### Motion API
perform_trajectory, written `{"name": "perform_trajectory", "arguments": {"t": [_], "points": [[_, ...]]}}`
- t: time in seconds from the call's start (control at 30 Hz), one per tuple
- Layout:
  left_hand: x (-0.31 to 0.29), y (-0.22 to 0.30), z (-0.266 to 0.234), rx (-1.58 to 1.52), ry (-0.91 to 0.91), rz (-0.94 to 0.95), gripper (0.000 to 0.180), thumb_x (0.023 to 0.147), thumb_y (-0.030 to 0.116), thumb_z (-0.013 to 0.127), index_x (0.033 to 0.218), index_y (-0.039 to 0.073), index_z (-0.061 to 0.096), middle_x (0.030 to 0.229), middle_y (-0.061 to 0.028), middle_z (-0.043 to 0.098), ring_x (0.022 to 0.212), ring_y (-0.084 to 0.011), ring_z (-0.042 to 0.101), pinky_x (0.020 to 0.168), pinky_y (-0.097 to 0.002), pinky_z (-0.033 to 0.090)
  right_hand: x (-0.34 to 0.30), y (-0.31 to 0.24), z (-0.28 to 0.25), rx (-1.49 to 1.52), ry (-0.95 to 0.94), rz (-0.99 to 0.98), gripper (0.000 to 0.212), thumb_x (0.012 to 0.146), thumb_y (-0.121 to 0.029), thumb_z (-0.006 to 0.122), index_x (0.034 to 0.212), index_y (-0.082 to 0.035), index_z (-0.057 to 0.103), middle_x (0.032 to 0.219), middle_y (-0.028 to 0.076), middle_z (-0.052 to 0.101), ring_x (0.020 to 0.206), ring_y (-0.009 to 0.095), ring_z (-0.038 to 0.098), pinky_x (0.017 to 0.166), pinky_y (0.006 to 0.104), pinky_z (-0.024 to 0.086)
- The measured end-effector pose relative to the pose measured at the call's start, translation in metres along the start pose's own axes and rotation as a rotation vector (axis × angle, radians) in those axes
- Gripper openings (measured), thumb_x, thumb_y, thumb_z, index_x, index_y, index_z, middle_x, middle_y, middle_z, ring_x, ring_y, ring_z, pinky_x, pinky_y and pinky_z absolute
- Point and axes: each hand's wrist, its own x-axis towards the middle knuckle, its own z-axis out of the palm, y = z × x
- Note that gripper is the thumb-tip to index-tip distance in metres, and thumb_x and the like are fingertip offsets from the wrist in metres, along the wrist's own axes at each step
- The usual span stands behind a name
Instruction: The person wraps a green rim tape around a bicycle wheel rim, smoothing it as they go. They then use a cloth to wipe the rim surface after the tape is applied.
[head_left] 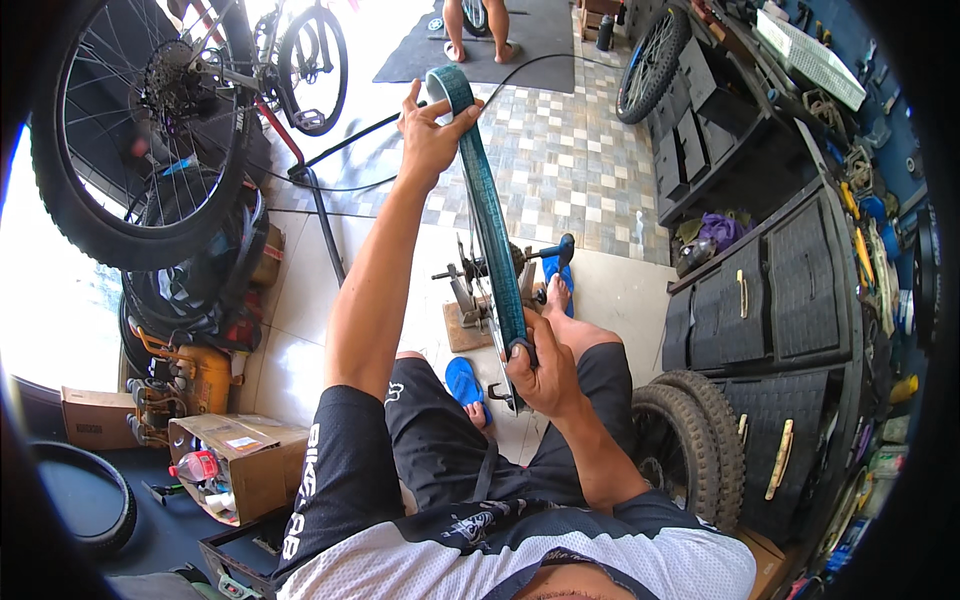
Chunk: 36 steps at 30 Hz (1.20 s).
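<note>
A wheel, seen nearly edge-on, stands upright between my legs in a metal stand [463, 300] on a wooden block. A teal tape strip [484, 215] runs lengthwise in line with its rim. At the far end, my left hand [432, 138] grips the looped end of the teal tape [452, 88], with one finger pointing up. Nearer my body, my right hand [545, 368] is closed at the strip's lower end, thumb pressed on it. Its other fingers are partly hidden behind the rim. Below that hand the bare metal rim [509, 402] shows.
A bicycle wheel with a knobby tyre [75, 215] hangs at left. Below are an orange compressor [205, 378] and a cardboard box [245, 445]. Tyres [690, 445] and black drawers [800, 280] stand at right. Another person's feet [480, 52] are on a far mat.
</note>
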Motion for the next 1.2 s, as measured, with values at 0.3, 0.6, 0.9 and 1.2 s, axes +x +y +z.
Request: {"name": "perform_trajectory", "arguments": {"t": [0.3, 0.6, 0.9, 1.2], "points": [[-0.004, 0.005, -0.005, 0.082, 0.015, -0.002, 0.029, 0.087, 0.045, 0.087, 0.114, 0.033, 0.087, 0.173, -0.0308, 0.021, 0.159, -0.0505, 0.013, 0.124, -0.0615, 0.026, 0.003, -0.007, 0.000, 0.023, -0.008, -0.012, 0.047, 0.107, -0.020, 0.055, 0.147, 0.005, 0.050, 0.088, 0.008, 0.071, 0.077, 0.014, 0.069, 0.073, 0.0287, 0.057], [0.002, -0.006, 0.002, -0.053, -0.034, -0.198, 0.036, 0.092, 0.047, 0.084, 0.116, 0.020, 0.085, 0.122, -0.0210, 0.069, 0.110, -0.0326, 0.065, 0.094, -0.0519, 0.052, 0.007, -0.005, -0.007, -0.014, -0.034, 0.009, 0.051, 0.104, -0.023, 0.057, 0.147, 0.003, 0.051, 0.085, 0.008, 0.069, 0.072, 0.017, 0.066, 0.070, 0.0321, 0.055], [-0.021, 0.031, 0.002, -0.452, -0.105, -0.492, 0.029, 0.099, 0.037, 0.079, 0.114, 0.012, 0.073, 0.080, 0.0044, 0.065, 0.064, -0.0085, 0.064, 0.059, -0.0328, 0.057, 0.022, -0.017, -0.031, -0.130, -0.041, 0.008, 0.063, 0.088, -0.023, 0.075, 0.143, 0.000, 0.055, 0.091, 0.014, 0.070, 0.086, 0.031, 0.071, 0.078, 0.0430, 0.057], [-0.056, 0.045, -0.004, -0.411, -0.097, -0.412, 0.052, 0.096, 0.039, 0.083, 0.132, 0.005, 0.069, 0.085, 0.0015, 0.069, 0.065, -0.0086, 0.064, 0.053, -0.0312, 0.055, 0.110, -0.016, -0.024, 0.095, 0.094, -0.105, 0.066, 0.081, -0.019, 0.079, 0.135, -0.002, 0.046, 0.091, 0.008, 0.050, 0.075, 0.017, 0.050, 0.066, 0.0337, 0.047]]}}
